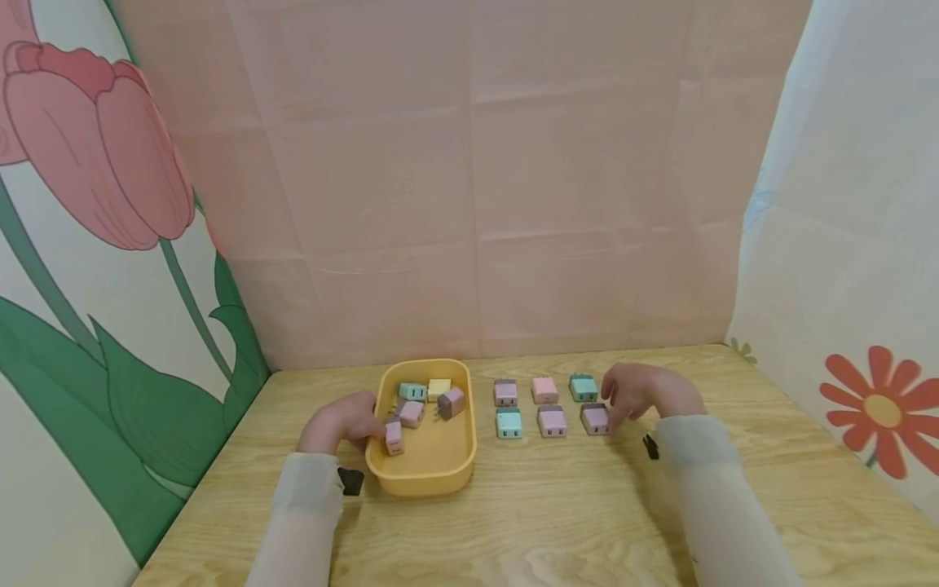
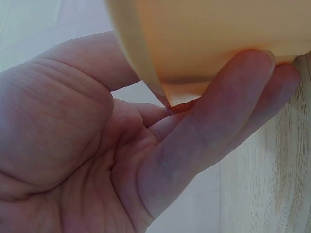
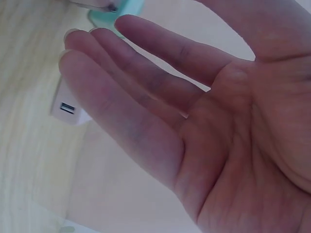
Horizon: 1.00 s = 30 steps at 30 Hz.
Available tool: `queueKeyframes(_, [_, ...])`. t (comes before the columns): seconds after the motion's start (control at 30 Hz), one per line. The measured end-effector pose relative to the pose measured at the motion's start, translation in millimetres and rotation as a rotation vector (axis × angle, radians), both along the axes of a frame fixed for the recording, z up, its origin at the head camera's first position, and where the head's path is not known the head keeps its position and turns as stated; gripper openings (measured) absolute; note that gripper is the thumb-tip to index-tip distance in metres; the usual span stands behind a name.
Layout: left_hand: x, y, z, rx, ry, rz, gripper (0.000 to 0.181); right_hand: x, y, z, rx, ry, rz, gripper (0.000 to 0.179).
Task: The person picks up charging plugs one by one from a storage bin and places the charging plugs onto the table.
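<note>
My left hand [image 1: 347, 420] grips the left wall of a yellow plastic bin [image 1: 421, 487], with the thumb over the rim. In the left wrist view, fingers [image 2: 233, 102] lie against the bin's outer wall [image 2: 223, 34]. Several charger plugs are inside, among them a pink one [image 1: 394, 438] by the thumb, a yellow one [image 1: 439, 390] and a teal one [image 1: 413, 392]. My right hand [image 1: 637, 393] is beside the purple charger plug [image 1: 596, 419] at the right end of the front row, fingertips right at it. No object lies in its palm in the right wrist view.
Two rows of charger plugs stand right of the bin. At the back are a purple one [image 1: 505, 392], a pink one [image 1: 544, 390] and a teal one [image 1: 583, 388]; in front, a light blue one [image 1: 509, 423] and another purple one [image 1: 552, 421]. Printed cloths surround the wooden table [image 1: 513, 522].
</note>
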<state>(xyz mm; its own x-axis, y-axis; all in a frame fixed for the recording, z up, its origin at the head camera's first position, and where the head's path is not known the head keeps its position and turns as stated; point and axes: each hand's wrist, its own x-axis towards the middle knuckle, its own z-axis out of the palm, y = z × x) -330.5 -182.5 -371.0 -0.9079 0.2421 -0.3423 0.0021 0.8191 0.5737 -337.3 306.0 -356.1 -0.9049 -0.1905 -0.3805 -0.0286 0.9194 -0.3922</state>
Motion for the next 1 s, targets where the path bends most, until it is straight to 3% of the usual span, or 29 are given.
queueKeyframes(0.2, [0.5,0.7,0.7,-0.006,-0.008,0.004,0.033,5.7,-2,13.5,0.014,0.064,0.029,0.057])
queueKeyframes(0.5, [0.2,1.0,-1.9,-0.004,-0.002,-0.011,0.027,14.2,-16,32.1,0.01,0.296,0.139,0.032])
queueKeyframes(1.0, [-0.3,1.2,1.9,-0.005,-0.01,-0.005,0.032,22.0,-54,48.3,-0.018,0.514,0.26,0.027])
